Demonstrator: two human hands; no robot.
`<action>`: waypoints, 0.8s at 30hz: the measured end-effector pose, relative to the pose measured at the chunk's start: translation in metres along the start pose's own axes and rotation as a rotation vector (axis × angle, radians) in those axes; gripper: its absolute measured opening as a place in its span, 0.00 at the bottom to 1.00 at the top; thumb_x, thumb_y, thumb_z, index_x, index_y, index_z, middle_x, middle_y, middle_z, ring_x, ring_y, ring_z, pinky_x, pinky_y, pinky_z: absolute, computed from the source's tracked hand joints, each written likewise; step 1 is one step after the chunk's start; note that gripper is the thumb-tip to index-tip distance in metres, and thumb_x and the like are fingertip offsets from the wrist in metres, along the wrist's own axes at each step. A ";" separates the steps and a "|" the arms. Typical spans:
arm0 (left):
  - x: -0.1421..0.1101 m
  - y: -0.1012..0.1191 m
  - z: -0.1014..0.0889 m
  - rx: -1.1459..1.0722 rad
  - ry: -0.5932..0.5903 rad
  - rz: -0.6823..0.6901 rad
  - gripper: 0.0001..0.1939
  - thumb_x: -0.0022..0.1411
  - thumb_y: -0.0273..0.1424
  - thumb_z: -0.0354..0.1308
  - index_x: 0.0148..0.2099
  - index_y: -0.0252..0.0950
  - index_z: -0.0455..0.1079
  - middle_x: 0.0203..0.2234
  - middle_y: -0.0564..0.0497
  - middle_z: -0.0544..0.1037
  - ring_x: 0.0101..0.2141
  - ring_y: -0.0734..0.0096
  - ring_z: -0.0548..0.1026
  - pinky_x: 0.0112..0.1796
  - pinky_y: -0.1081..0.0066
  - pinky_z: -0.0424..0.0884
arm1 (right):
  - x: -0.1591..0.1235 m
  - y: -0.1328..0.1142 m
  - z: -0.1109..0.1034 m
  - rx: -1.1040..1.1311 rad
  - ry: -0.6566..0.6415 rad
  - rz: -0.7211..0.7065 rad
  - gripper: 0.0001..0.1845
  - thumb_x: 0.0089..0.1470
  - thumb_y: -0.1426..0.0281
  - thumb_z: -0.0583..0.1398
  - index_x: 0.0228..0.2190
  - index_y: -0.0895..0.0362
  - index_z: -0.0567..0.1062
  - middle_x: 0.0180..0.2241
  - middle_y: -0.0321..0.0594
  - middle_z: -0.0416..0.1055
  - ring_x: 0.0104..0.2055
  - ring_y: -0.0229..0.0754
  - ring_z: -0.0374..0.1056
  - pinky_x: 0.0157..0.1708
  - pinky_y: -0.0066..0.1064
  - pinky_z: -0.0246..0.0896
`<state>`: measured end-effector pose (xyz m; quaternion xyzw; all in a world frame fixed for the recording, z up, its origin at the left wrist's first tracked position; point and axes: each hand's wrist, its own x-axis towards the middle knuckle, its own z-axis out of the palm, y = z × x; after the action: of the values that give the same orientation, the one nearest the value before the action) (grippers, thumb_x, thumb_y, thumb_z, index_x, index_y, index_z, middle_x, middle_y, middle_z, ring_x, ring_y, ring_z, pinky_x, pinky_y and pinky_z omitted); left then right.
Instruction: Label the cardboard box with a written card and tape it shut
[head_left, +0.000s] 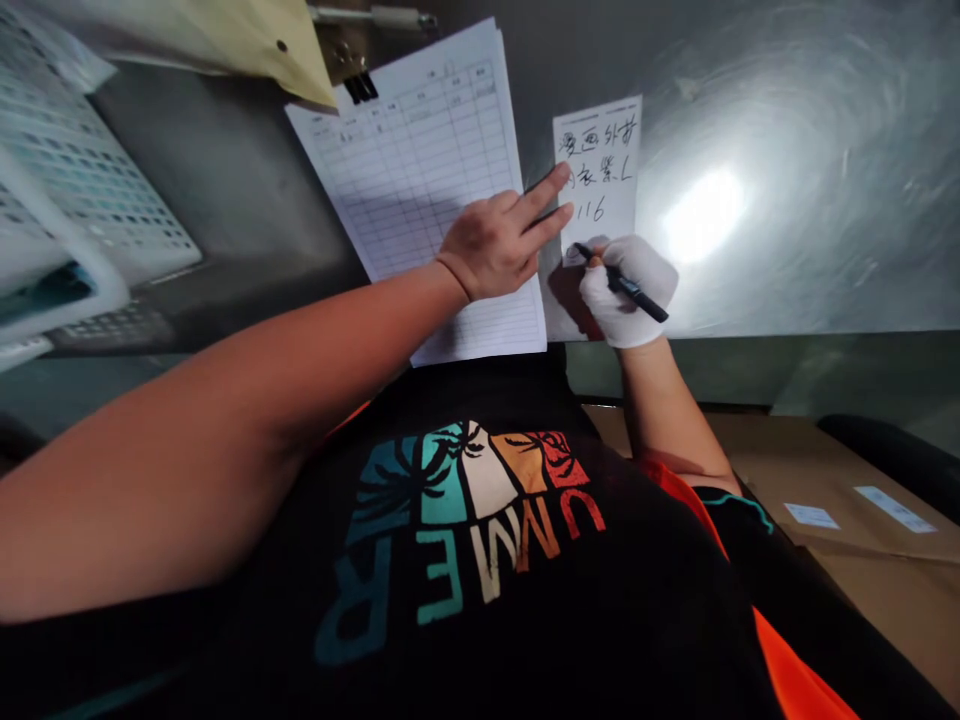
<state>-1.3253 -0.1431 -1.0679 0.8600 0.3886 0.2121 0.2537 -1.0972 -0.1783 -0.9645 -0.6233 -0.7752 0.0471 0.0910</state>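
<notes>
Right grip [634, 275] holds black pen [651, 304] — white basket [139, 195] well apart, contents unclear.

Quick count from my feed, folks: I've got one pen [637, 294], one handwritten slip [619, 222], one stack of forms [397, 200], one black clip [362, 88], two hands [496, 246], one white glove [654, 268], two white labels [811, 516].
</notes>
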 end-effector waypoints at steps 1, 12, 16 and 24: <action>-0.001 0.000 0.000 0.007 0.008 0.003 0.41 0.75 0.26 0.52 0.86 0.41 0.62 0.87 0.46 0.48 0.56 0.48 0.79 0.54 0.45 0.77 | -0.001 0.000 -0.001 0.003 -0.013 -0.026 0.05 0.63 0.67 0.63 0.37 0.50 0.81 0.41 0.42 0.86 0.45 0.47 0.81 0.52 0.39 0.80; -0.003 -0.004 0.007 -0.047 0.087 0.007 0.36 0.78 0.32 0.53 0.85 0.43 0.64 0.87 0.49 0.52 0.52 0.53 0.77 0.54 0.47 0.76 | -0.003 0.001 0.006 0.022 -0.033 -0.010 0.07 0.59 0.70 0.63 0.37 0.50 0.82 0.40 0.42 0.86 0.44 0.45 0.81 0.53 0.37 0.79; -0.003 -0.004 0.005 -0.110 0.075 -0.010 0.35 0.79 0.34 0.50 0.84 0.43 0.64 0.87 0.51 0.52 0.52 0.54 0.77 0.56 0.48 0.74 | -0.005 -0.002 -0.004 0.031 0.108 -0.105 0.09 0.61 0.68 0.61 0.36 0.50 0.83 0.36 0.42 0.85 0.40 0.45 0.82 0.47 0.37 0.81; -0.001 0.008 -0.016 -0.061 -0.065 -0.066 0.40 0.76 0.28 0.51 0.87 0.43 0.62 0.87 0.49 0.48 0.57 0.46 0.79 0.59 0.44 0.76 | -0.003 0.007 -0.025 0.077 0.148 -0.048 0.16 0.70 0.61 0.58 0.38 0.55 0.83 0.38 0.42 0.84 0.42 0.47 0.84 0.47 0.41 0.82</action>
<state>-1.3304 -0.1444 -1.0504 0.8450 0.4017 0.1872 0.2991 -1.0846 -0.1810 -0.9413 -0.6025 -0.7786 0.0285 0.1733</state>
